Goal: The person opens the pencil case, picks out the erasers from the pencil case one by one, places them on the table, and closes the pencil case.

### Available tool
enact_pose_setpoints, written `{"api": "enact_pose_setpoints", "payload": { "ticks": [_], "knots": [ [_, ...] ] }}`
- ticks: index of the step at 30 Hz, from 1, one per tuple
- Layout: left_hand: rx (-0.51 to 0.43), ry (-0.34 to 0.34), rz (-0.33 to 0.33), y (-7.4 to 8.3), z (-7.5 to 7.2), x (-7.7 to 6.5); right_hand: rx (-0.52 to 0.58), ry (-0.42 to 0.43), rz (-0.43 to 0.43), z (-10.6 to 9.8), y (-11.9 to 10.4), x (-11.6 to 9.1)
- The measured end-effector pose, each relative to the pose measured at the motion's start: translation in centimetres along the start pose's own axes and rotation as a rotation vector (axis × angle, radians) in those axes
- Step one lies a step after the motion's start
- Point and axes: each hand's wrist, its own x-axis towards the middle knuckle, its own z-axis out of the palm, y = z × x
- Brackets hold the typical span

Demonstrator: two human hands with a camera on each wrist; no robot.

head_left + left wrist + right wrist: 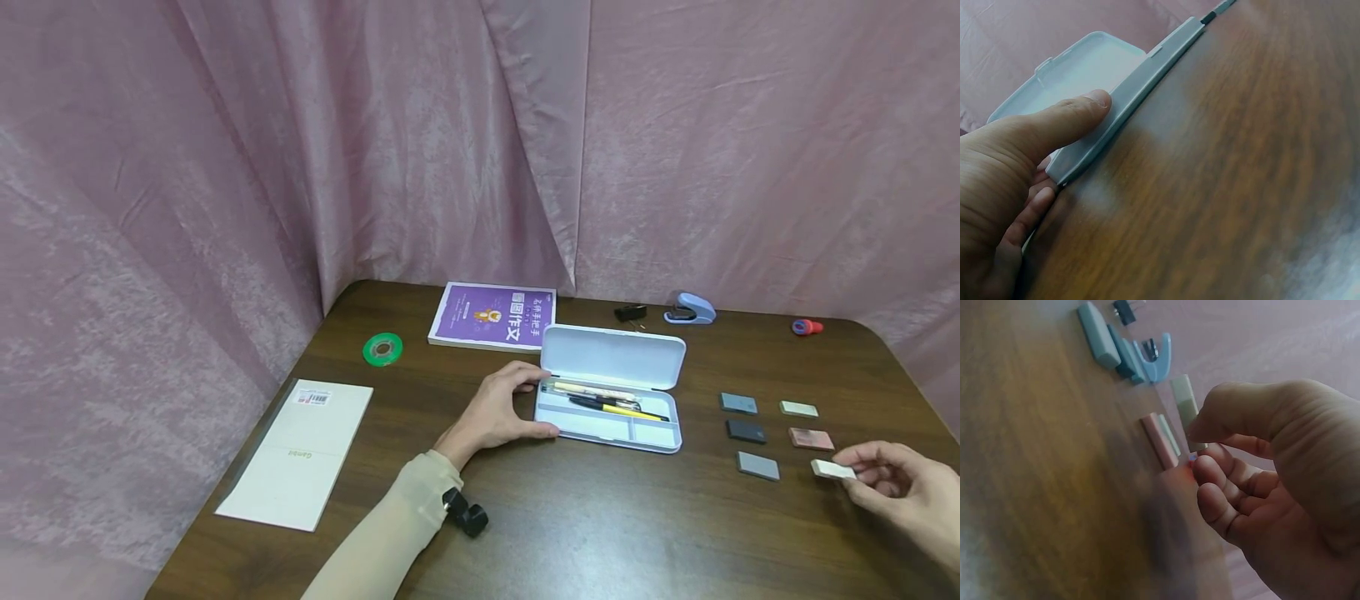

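Observation:
An open pale-blue pencil case lies on the table, its lid tilted up at the back. Pens and a yellow-and-black pen lie inside. My left hand holds the case's left end, thumb at the front side and fingers at the back corner. The left wrist view shows the thumb against the front wall. At the right, my right hand pinches a small white block-shaped eraser by one end, above the table. Near it lie a pink eraser and a pale green one.
Left of these are a blue block, a dark block and a grey block. A purple book, stapler, black clip and red roller sit behind. Green tape and a notepad lie left.

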Motion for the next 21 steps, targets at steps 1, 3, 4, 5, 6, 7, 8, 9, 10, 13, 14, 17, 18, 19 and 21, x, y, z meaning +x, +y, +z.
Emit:
{"api": "enact_pose_setpoints", "payload": {
  "ticks": [1, 3, 4, 5, 6, 7, 8, 9, 10, 13, 14, 17, 18, 19, 21],
  "knots": [
    [-0.001, 0.001, 0.0, 0.0, 0.0, 0.0, 0.007, -0.01, 0.005, 0.04, 0.12, -0.15],
    [-0.002, 0.003, 0.003, 0.01, -0.02, -0.01, 0.014, -0.032, 0.022, 0.07, 0.27, -0.39],
    [-0.002, 0.003, 0.004, 0.01, -0.02, -0.01, 0.01, -0.041, 0.033, 0.07, 0.3, -0.48],
    [-0.003, 0.004, 0.006, 0.02, -0.03, -0.01, 0.009, -0.049, 0.044, 0.08, 0.34, -0.58],
    [-0.003, 0.003, 0.007, 0.02, -0.03, -0.02, 0.001, -0.058, 0.052, 0.09, 0.35, -0.65],
    [-0.003, 0.003, 0.007, 0.02, -0.02, -0.03, -0.003, -0.065, 0.063, 0.1, 0.34, -0.71],
    [-0.002, 0.003, 0.008, 0.01, -0.02, -0.04, -0.011, -0.07, 0.069, 0.11, 0.36, -0.76],
    [-0.001, 0.003, 0.008, 0.01, -0.02, -0.04, -0.02, -0.076, 0.075, 0.12, 0.36, -0.81],
    [0.001, 0.002, 0.007, 0.02, -0.02, -0.05, -0.03, -0.081, 0.08, 0.12, 0.35, -0.85],
    [0.004, 0.001, 0.006, 0.03, -0.02, -0.06, -0.069, -0.093, 0.086, 0.08, 0.37, -0.91],
    [0.003, 0.001, 0.006, 0.05, -0.04, -0.05, -0.082, -0.098, 0.087, 0.04, 0.41, -0.94],
    [0.004, 0.002, 0.005, 0.06, -0.03, -0.06, -0.126, -0.112, 0.099, -0.06, 0.49, -0.89],
    [0.004, 0.003, 0.004, 0.06, -0.02, -0.06, -0.138, -0.121, 0.103, -0.11, 0.54, -0.87],
    [0.003, 0.004, 0.004, 0.08, -0.02, -0.06, -0.149, -0.128, 0.108, -0.17, 0.58, -0.84],
    [0.002, 0.006, 0.003, 0.11, 0.0, -0.05, -0.166, -0.141, 0.117, -0.26, 0.6, -0.76]
  ]
}}
